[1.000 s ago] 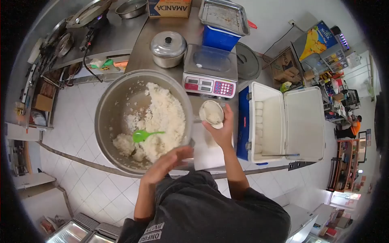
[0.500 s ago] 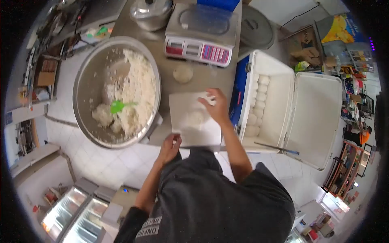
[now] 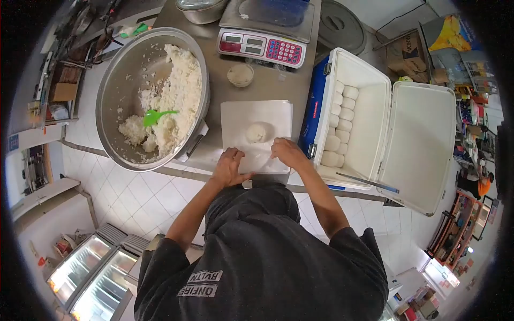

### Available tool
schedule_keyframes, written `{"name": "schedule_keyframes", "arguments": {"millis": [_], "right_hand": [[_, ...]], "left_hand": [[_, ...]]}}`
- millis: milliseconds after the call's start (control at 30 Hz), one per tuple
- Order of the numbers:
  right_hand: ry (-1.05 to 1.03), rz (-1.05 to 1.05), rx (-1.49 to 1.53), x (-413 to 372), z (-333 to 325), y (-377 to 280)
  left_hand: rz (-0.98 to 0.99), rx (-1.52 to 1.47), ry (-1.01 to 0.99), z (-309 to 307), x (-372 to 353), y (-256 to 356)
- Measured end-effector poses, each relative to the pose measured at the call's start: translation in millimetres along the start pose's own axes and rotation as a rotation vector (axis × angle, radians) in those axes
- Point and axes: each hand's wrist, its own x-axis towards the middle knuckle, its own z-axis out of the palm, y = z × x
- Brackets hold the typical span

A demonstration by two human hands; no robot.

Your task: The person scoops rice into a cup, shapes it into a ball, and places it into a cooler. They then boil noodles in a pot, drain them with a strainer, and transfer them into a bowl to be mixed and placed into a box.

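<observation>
A round ball of white rice (image 3: pixel 258 132) rests on a stack of square white paper sheets (image 3: pixel 235 115) at the counter's front edge. My left hand (image 3: pixel 228 168) lies at the near left corner of the stack, thumb stretched away from the bent fingers. At the right side, the fingertips of my right hand (image 3: pixel 289 153) are pinched together at the top sheet, just beside the ball. Close to the left stands a large metal bowl (image 3: pixel 107 88) of loose cooked rice (image 3: pixel 184 85), with a green spatula (image 3: pixel 155 116) stuck in it.
Behind the paper are a small bowl of rice (image 3: pixel 240 75), a digital scale (image 3: pixel 262 47) and a metal pot (image 3: pixel 203 12). On the right, an open cooler (image 3: pixel 369 123) holds rows of white wrapped balls (image 3: pixel 342 123); a thin rod (image 3: pixel 369 183) lies across its near rim.
My right hand has come down and left from above the paper to its right side. My left hand has moved up onto the near left corner. The camera view has shifted too.
</observation>
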Motion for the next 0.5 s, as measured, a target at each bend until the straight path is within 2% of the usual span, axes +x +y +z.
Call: {"name": "schedule_keyframes", "arguments": {"millis": [33, 167, 233, 267, 333, 367, 433, 467, 500], "right_hand": [[-0.031, -0.159, -0.125, 0, -5, -1], [-0.047, -0.051, 0.009, -10, -44, -32], [0.229, -0.013, -0.029, -23, -45, -56], [0.231, -0.017, -0.033, -31, -48, -76], [0.588, -0.121, -0.17, -46, -51, -112], [0.589, -0.123, -0.176, -49, -47, -108], [0.458, -0.069, -0.175, -49, -31, -93], [0.446, 0.091, 0.038, -44, -28, -84], [0.448, 0.09, 0.035, -34, -34, -76]], "left_hand": [[0.022, 0.01, 0.009, -1, 1, 1], [0.057, 0.044, 0.039, -1, 1, -9], [0.042, 0.022, 0.119, -1, 2, -14], [0.044, 0.023, 0.124, -4, 4, -14], [0.002, -0.051, 0.145, -14, 8, -12], [0.005, -0.053, 0.15, -19, 12, -12], [-0.025, -0.064, 0.187, -26, 18, -14], [-0.021, -0.065, 0.192, -24, 25, -18], [-0.056, -0.116, 0.246, -19, 33, -27]]}}
